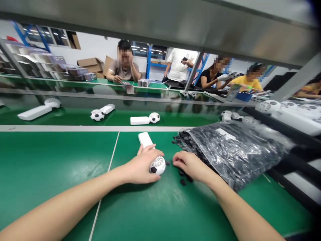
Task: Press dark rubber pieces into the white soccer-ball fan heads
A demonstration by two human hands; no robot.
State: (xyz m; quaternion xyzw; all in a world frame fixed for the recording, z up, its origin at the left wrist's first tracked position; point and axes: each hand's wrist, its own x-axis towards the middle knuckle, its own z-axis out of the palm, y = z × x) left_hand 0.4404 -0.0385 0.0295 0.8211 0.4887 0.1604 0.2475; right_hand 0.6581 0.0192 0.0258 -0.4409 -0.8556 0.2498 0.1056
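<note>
My left hand (141, 165) grips a white hand-held fan (157, 164) by its football-patterned round head; its white handle (145, 139) points away from me on the green table (50, 160). My right hand (190, 165) lies curled over a scatter of small black pieces (183, 182) beside the fan, its fingertips pinched on what I cannot make out. A clear plastic bag (233, 150) full of the same black pieces lies just right of that hand, its mouth open toward it.
Several finished football fans (97, 115) lie on the conveyor belt (75, 117) beyond the table edge. More white fans (288, 110) are stacked on a black rack at right. Other people sit and stand at the far bench. A metal shelf beam runs overhead.
</note>
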